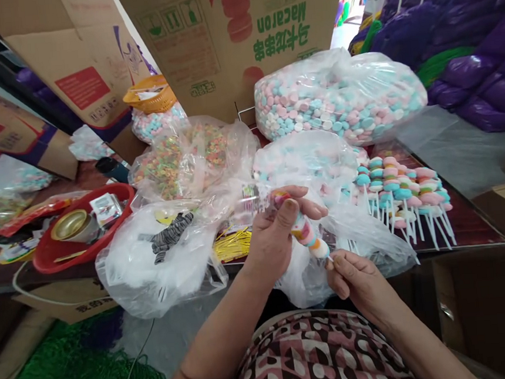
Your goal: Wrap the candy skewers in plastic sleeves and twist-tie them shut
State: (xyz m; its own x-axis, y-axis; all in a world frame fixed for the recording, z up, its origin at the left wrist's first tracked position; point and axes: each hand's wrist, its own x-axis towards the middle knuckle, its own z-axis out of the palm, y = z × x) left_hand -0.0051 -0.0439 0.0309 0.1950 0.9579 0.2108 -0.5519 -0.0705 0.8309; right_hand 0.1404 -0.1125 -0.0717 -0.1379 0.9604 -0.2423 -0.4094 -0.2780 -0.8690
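Note:
A skewer of round, coloured candies (315, 244) runs diagonally between my two hands. My left hand (278, 231) is closed around its upper end, where some red and yellow shows between the fingers. Thumb and fingers of my right hand (352, 272) pinch the thin white stick at the lower end. Beneath and behind my hands lies clear plastic bagging. Finished-looking candy skewers (393, 186) with white sticks are piled to the right. A bundle of yellow twist ties (233, 244) lies just left of my left forearm.
Bags of pastel candies (337, 102) and colourful gummy pieces (188, 160) fill the table's back. A red basin (85, 245) holds a metal bowl at left, beside a bag of white material (154, 280). Large cardboard boxes (231, 50) stand behind; purple bundles (481, 75) are at back right.

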